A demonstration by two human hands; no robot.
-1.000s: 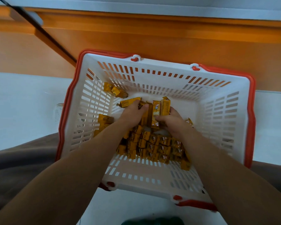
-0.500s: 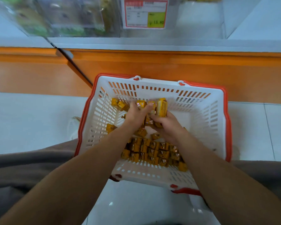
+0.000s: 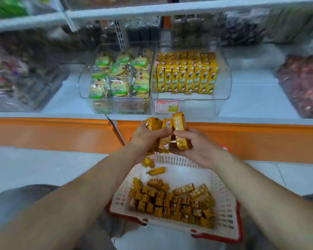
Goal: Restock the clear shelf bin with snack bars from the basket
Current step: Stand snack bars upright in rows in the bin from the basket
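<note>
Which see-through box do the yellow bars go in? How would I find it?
Look at the white shelf above the orange ledge. Two clear plastic bins sit side by side there. Yours is the right-hand bin, holding upright rows of yellow bars, not green-labelled round cakes.

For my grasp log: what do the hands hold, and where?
Upright yellow snack bars. The left hand grips a few round their middles; the right hand holds one by its lower half.

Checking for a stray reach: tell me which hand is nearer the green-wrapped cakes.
Left. The left hand is below and right of the green-wrapped cakes; the right hand is farther right.
</note>
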